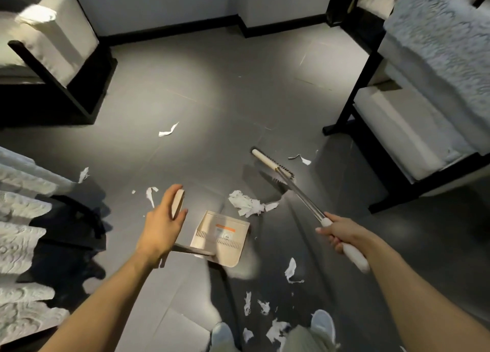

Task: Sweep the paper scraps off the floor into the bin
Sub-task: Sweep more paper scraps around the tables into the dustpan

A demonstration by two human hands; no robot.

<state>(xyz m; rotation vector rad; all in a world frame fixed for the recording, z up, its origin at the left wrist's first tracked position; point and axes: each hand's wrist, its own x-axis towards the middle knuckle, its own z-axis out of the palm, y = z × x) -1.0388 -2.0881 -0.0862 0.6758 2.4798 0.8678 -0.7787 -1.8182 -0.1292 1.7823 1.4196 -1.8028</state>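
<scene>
White paper scraps lie scattered on the grey floor. A crumpled pile (pixel 249 204) sits just beyond the beige dustpan (pixel 222 236), and more scraps (pixel 291 270) lie near my feet. My left hand (pixel 163 223) grips the top of the dustpan's upright handle (pixel 178 203), with the pan resting on the floor. My right hand (pixel 342 232) grips the white handle of the broom (pixel 297 189). The broom head (pixel 273 167) rests on the floor past the pile. No bin is in view.
A black-framed seat with a pale cushion (pixel 53 38) stands at the back left. A black rack with pale cushions and a fluffy throw (pixel 429 86) fills the right. A textured white cover (pixel 23 232) lies at the left edge. Single scraps (pixel 168 130) lie mid-floor.
</scene>
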